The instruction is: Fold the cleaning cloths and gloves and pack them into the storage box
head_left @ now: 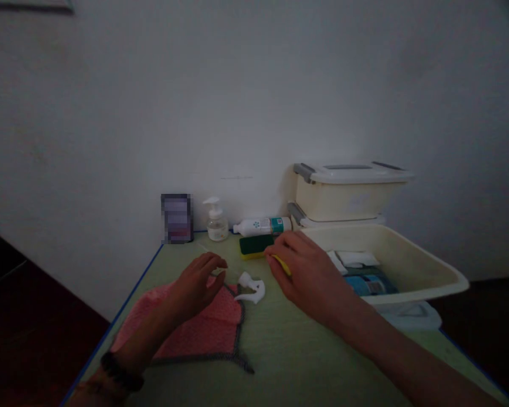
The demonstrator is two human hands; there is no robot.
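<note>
My left hand (201, 282) hovers over a pink cloth (212, 333) with a grey edge, its fingers bent and apart with nothing in them. Just right of those fingers, a white curved plastic piece (258, 291), perhaps a spray head, lies at the cloth's edge. My right hand (299, 263) is closed on a yellow thing (282, 264), mostly hidden by the fingers. Beside its fingertips, a sponge (257, 246) with a green top and yellow base lies on the table.
Against the wall are a pump bottle (217, 223), a lying white bottle (258, 226) and a blurred dark panel (177, 219). At right, an open cream bin (424, 263) holds white packets and a blue package. Behind it stand stacked lidded boxes (352, 198). Blue trim edges the green table (305, 362).
</note>
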